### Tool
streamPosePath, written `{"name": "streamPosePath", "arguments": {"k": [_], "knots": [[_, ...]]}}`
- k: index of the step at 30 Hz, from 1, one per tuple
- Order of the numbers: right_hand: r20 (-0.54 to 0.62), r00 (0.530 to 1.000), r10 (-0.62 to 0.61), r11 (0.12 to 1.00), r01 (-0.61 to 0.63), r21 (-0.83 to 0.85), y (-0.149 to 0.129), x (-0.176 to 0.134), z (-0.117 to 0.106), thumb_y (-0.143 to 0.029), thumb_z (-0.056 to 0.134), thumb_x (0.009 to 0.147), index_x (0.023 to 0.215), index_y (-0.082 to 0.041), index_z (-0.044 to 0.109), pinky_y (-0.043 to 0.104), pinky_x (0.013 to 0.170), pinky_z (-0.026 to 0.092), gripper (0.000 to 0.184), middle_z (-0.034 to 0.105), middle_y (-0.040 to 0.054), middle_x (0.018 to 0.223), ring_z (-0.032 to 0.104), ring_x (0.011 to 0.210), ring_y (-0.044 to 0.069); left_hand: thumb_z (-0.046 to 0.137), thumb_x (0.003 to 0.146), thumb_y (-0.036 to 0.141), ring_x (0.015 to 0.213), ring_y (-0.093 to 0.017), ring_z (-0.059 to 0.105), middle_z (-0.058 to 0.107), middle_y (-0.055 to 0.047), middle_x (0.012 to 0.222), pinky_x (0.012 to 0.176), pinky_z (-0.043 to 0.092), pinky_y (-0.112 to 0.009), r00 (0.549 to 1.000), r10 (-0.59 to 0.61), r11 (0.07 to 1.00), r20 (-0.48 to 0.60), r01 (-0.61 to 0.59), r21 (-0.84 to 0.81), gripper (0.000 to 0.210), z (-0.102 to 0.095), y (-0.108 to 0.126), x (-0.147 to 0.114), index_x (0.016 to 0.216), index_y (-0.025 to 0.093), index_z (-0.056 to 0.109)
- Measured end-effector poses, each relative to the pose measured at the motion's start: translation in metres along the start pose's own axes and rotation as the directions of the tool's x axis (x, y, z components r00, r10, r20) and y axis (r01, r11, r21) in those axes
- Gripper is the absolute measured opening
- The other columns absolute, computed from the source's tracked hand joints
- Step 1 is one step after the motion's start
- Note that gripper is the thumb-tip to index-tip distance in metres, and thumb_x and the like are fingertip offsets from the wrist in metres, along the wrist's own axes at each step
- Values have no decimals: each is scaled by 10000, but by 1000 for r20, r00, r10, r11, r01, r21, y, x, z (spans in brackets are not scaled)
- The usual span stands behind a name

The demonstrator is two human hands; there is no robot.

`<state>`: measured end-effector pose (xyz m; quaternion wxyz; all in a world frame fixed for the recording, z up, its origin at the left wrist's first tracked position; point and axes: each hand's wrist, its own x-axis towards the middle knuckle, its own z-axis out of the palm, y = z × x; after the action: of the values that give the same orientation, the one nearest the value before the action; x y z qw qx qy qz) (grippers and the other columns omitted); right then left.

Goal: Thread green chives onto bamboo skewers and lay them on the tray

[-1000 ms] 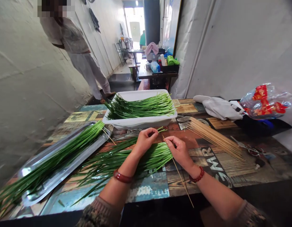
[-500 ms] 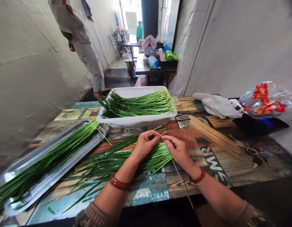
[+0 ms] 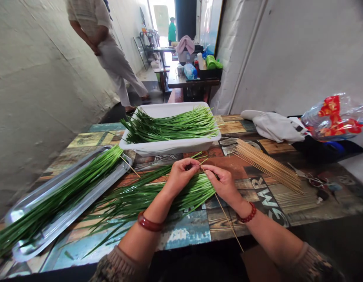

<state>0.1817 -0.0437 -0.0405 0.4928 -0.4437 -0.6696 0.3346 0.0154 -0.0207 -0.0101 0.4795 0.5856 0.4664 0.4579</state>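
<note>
My left hand [image 3: 183, 174] is closed in a pinch on a thin green chive stalk, above a loose pile of garlic chives [image 3: 125, 201] on the table. Fingertip to fingertip with it, my right hand [image 3: 224, 184] grips the upper end of a bamboo skewer [image 3: 228, 220]. The skewer slants down past the table's near edge. My fingers partly hide where stalk and skewer meet. To the left, a metal tray [image 3: 90, 201] bears a long bundle of chives [image 3: 69, 192], with a skewer [image 3: 130, 166] sticking out at its pale end.
A white tub [image 3: 169, 147] full of chives stands behind my hands. Bamboo skewers [image 3: 266, 166] lie in a bundle at right, near scissors [image 3: 313, 181], a pale cap [image 3: 275, 125] and a plastic bag [image 3: 331, 121]. A person [image 3: 111, 55] is beyond the table at left.
My hands stay together in nearly the same pinch. The person at the back left has stepped to the right, and the view has shifted slightly.
</note>
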Motion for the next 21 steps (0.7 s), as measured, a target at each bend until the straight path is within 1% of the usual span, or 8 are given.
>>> {"name": "streamPosePath", "arguments": {"k": [7,11,15,21], "knots": [[-6,1000,0,1000,0,-1,0,1,1,-274,528,892,1034,-217,734,340,856,564,257,752,48,1016,712,919,207,701,740,289,645,-108,523,643,-25,707,598,403,-205,1000,-5,1000,7,5,10,196,0,-2,0,820,112,724],[-9,1000,-3,1000,3,4,-1,1,1,-267,530,888,1042,-208,735,337,864,565,263,751,53,1024,711,934,205,709,727,278,632,-104,512,634,-18,694,585,394,-203,1000,1,1000,-15,-1,12,196,0,-1,0,834,116,732],[-9,1000,-4,1000,4,5,-3,1,0,-241,524,877,1048,-214,736,333,862,568,274,750,46,1030,711,940,202,711,718,261,627,-105,521,642,-13,681,592,396,-203,1000,-13,1000,-20,13,-13,176,0,0,-1,826,124,737],[-16,1000,-2,1000,2,2,-3,1,0,-225,521,871,1049,-217,736,342,856,570,279,750,43,1028,712,934,201,719,709,269,603,-97,495,619,-5,658,560,377,-196,1000,-24,999,-10,24,-36,173,1,1,-1,814,131,732]]}}
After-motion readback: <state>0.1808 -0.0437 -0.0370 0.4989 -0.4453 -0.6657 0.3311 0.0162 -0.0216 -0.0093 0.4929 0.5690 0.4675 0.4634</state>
